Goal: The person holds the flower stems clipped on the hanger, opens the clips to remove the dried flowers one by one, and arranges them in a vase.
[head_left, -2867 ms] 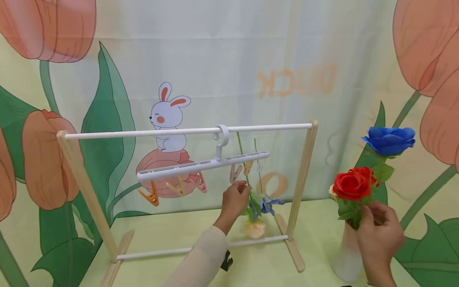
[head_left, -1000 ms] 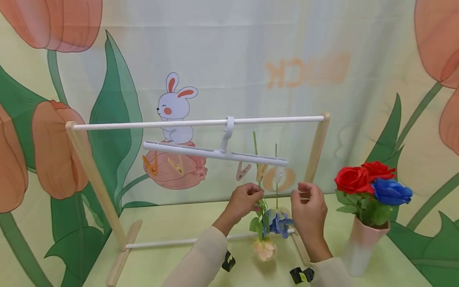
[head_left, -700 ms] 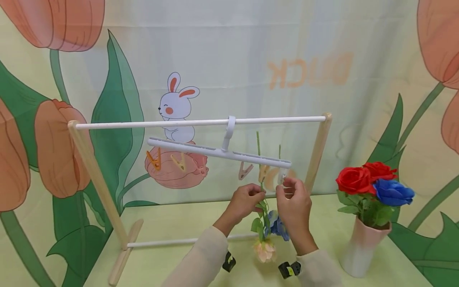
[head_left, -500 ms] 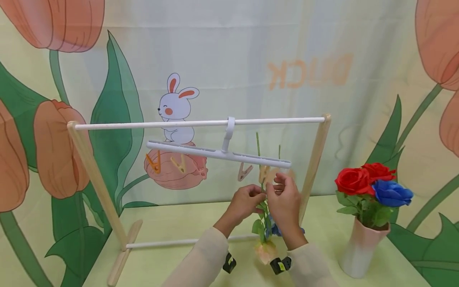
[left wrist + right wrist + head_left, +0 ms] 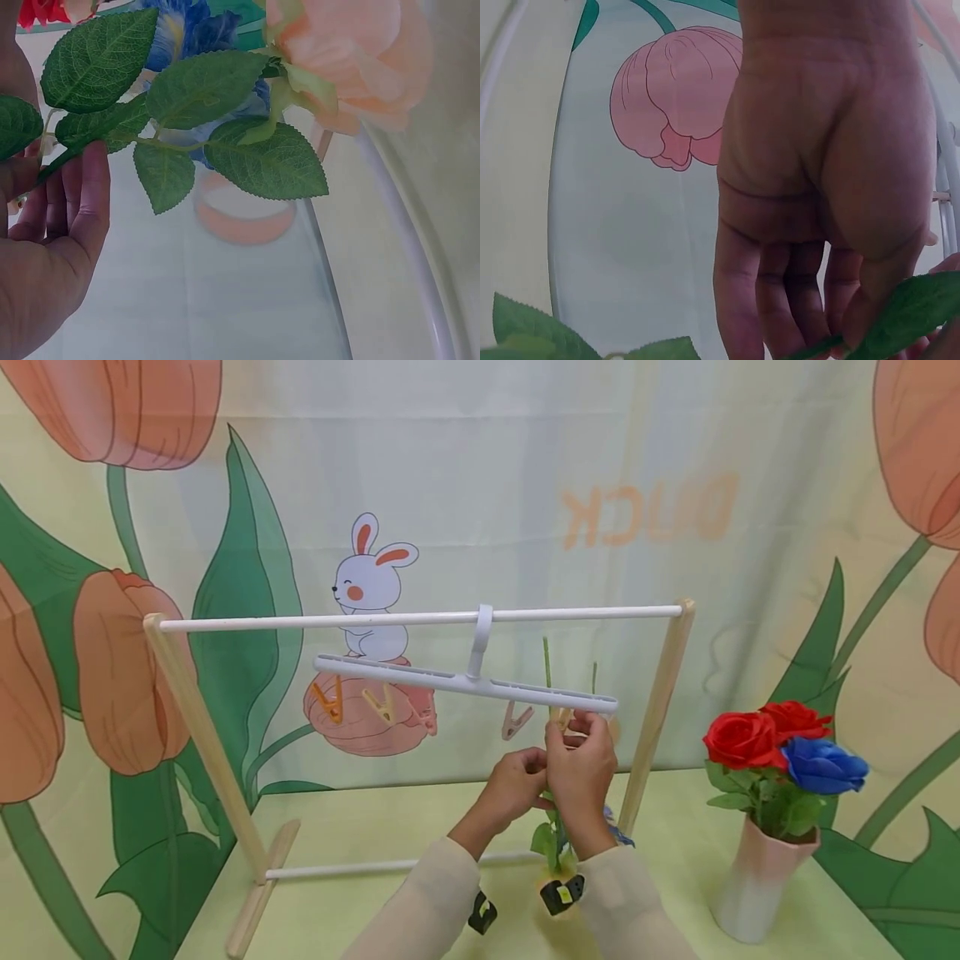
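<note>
A peach rose [image 5: 360, 56] hangs head down below the grey hanger [image 5: 397, 677], its green stem [image 5: 547, 664] rising past the bar. My left hand [image 5: 510, 789] pinches this stem above the leaves [image 5: 217, 90]. Higher up, my right hand [image 5: 583, 768] pinches the pale orange clothespin [image 5: 564, 717] between thumb and fingers, mostly covering it. Behind the right hand a blue flower [image 5: 199, 34] also hangs upside down. In the right wrist view, the right fingers [image 5: 739, 300] curl downward near a green leaf [image 5: 911, 315].
The hanger tilts down to the right on a rack's white rod [image 5: 360, 620] between wooden posts [image 5: 210, 752]. Orange [image 5: 328, 700], yellow [image 5: 379, 703] and pink clothespins [image 5: 423, 714] hang at left, a pale pink one [image 5: 516, 721] nearer. A vase [image 5: 757, 885] with red and blue roses stands at right.
My right hand has left the blue rose, now in the vase with the red ones, and moved left to the pale orange clothespin. The left hand keeps its pinch on the stem.
</note>
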A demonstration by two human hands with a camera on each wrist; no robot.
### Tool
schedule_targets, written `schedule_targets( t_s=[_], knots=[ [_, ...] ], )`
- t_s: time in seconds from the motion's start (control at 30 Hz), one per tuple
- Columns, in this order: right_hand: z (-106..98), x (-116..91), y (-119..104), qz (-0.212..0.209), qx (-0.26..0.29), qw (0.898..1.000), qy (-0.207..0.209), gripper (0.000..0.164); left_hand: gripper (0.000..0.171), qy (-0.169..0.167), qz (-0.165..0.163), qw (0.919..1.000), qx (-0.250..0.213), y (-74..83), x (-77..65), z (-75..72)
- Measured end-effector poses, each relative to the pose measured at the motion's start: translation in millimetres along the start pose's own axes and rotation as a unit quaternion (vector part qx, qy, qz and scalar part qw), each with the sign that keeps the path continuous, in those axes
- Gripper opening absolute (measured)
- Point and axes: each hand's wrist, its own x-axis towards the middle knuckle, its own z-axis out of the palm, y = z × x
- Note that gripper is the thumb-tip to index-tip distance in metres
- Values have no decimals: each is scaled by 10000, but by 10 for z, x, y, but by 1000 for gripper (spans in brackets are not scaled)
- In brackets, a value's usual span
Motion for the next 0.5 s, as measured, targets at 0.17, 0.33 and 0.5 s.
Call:
schedule_targets(
  t_s=[0.17,0.33,0.5],
  knots=[
    [66,-15,-2,72,107,9995,297,37,18,9,32,10000,-71,-8,-11,-3],
    [116,-14,2,198,106,9990,396,38,17,40,65,10000,-63,-13,-25,-7],
    [131,-24,-15,245,70,9985,493,36,16,61,41,10000,-7,-20,-27,-17]
  ],
)
